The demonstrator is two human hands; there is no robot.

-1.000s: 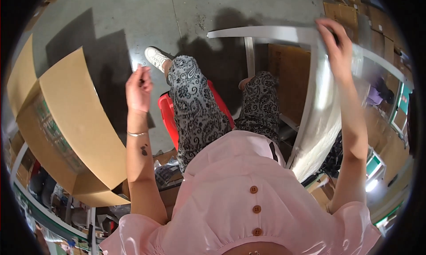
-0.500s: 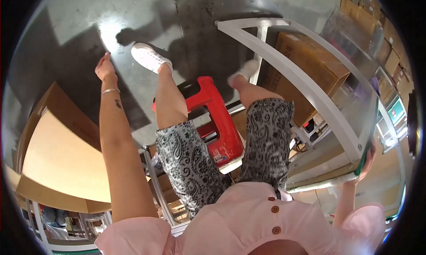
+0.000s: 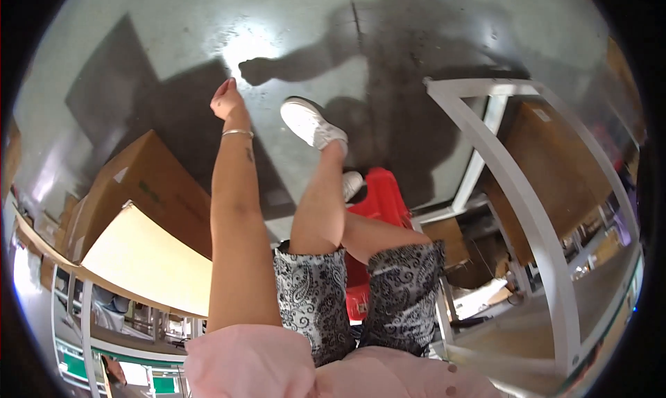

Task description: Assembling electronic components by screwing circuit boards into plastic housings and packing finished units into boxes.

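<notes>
My left arm reaches forward over the floor, and nothing shows in my left hand (image 3: 227,101), whose fingers are curled together. A bracelet (image 3: 237,132) circles that wrist. Left of the forearm, apart from the hand, stands a brown cardboard box (image 3: 170,197) beside a pale curved panel (image 3: 156,259). My right hand is out of view. A red plastic stool (image 3: 387,198) is behind my legs, partly hidden by them. One white shoe (image 3: 304,122) is forward on the floor, while the other (image 3: 352,184) shows beside the stool.
To the right rises a white metal frame (image 3: 524,211) with a large cardboard box (image 3: 562,169) inside it. More cardboard and loose items lie low behind the stool. White shelving (image 3: 87,329) with green parts stands at the lower left. Grey concrete floor (image 3: 291,23) stretches ahead.
The view has turned, and the frame and stool now appear farther right. My right hand was at the table's edge and has left the picture. My right leg has swung in behind the left.
</notes>
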